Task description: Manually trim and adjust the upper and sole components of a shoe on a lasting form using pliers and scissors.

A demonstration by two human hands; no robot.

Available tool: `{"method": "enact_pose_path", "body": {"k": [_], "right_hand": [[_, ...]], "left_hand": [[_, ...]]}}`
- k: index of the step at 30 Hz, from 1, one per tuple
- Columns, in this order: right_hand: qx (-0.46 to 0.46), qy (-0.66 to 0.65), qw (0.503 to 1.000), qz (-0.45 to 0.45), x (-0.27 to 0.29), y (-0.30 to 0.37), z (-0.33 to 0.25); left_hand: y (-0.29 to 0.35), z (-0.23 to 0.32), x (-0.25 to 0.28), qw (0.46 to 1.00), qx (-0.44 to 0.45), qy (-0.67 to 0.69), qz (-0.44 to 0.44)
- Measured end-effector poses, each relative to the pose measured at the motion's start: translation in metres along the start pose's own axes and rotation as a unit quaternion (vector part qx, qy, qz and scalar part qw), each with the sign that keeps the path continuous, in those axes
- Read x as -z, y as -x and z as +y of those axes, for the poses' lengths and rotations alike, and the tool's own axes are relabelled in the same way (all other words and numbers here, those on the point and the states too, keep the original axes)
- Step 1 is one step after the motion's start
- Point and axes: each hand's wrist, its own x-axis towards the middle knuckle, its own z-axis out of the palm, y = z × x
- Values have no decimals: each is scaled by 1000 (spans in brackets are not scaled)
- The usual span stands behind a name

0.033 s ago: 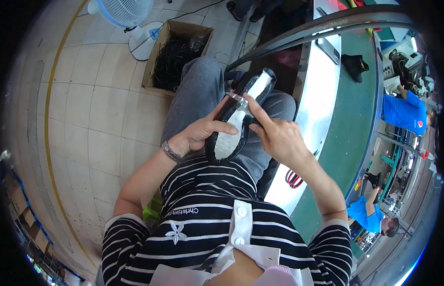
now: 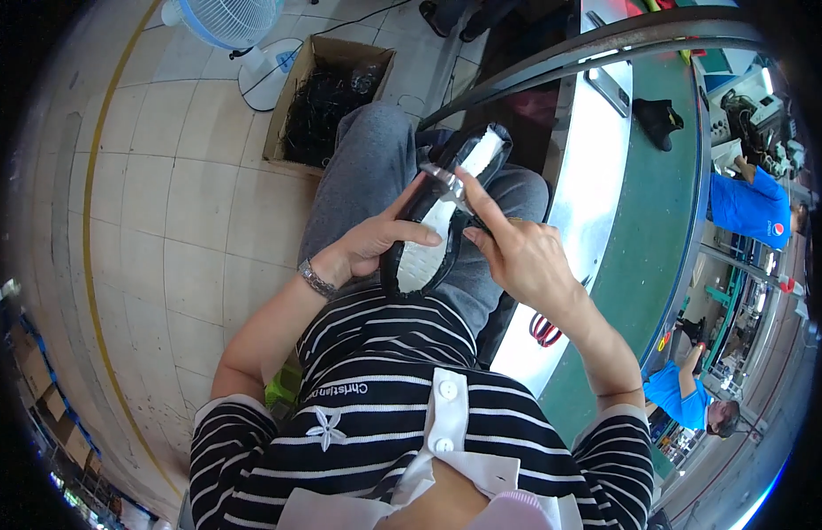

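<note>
Above the gray trousers (image 2: 362, 168), clasping the shoe (image 2: 420, 265) sole-up in the left hand (image 2: 367, 247), with the thumb pressed across its white underside. With the right hand (image 2: 533, 263), curling around a metal tool (image 2: 446, 182) and holding it crosswise over the shoe's waist; cannot tell whether touching. Seemingly midway: already wrapped in black along the rim, bare white down the middle; cannot tell the amount left. Farther right, on the green tabletop (image 2: 641, 230), apart: a dark boot (image 2: 660, 124).

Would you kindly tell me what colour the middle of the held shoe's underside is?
The middle of the shoe's underside is white, best seen in the head view.
</note>
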Motion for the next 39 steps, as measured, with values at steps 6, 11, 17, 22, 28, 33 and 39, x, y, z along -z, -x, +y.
{"method": "enact_pose_path", "body": {"k": [6,11,17,22,28,33,39], "right_hand": [[-38,-47,997,57,-13,4,-4],[-36,-56,997,-29,5,20,6],[87,130,983,96,-19,39,-16],[9,-20,999,-38,-15,37,-21],[37,-143,989,-5,39,38,-31],[74,-26,993,93,0,11,-24],[7,-34,999,30,10,20,-29]], "left_hand": [[5,0,-2,999,-32,-8,-30],[9,-21,18,989,-73,104,-70],[18,-22,-3,985,-68,139,-81],[18,-23,-15,993,-110,49,11],[12,-49,-4,977,-168,-90,97],[13,-36,-5,971,-183,-149,45],[13,-38,2,971,-169,-168,22]]}}
